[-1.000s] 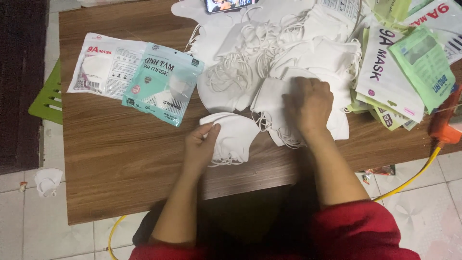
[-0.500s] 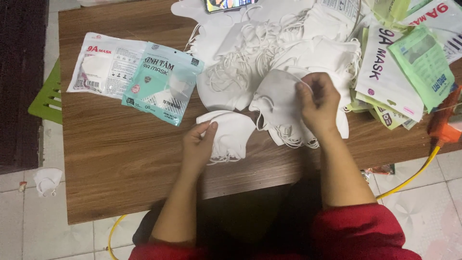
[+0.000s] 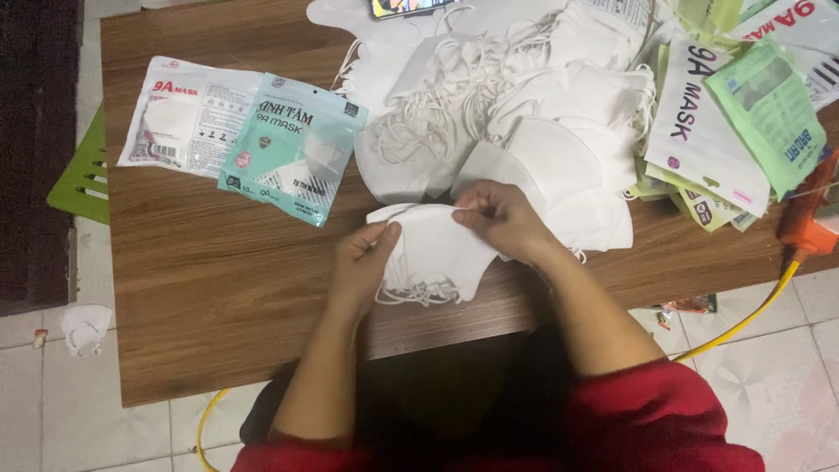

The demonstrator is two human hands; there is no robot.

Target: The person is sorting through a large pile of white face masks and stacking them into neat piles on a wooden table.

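Both hands work at the near middle of a wooden table [image 3: 218, 297]. The left hand [image 3: 363, 262] grips the left edge of a small stack of folded white face masks [image 3: 433, 249], thumb on top and fingers curled beneath. The right hand [image 3: 502, 218] pinches the stack's upper right corner between thumb and forefinger, the remaining fingers loosely bent. The stack lies flat on the tabletop, its ear loops trailing toward the near edge.

Just behind the hands lies a large loose heap of white masks [image 3: 533, 114] with tangled ear loops, touching the held stack at its right side. To the left of the heap, two flat pouches lie side by side: a white mask packet [image 3: 179, 122] and a teal mask packet [image 3: 293, 149] overlapping its right edge. At the right end of the table sits a fanned pile of empty white and green packaging pouches [image 3: 734, 114]. An orange tool [image 3: 808, 223] rests at the right table edge, with a yellow cable [image 3: 743, 319] running down to the tiled floor [image 3: 786, 385]. One crumpled white mask [image 3: 86, 328] lies on the floor at left, well apart from the table's work.
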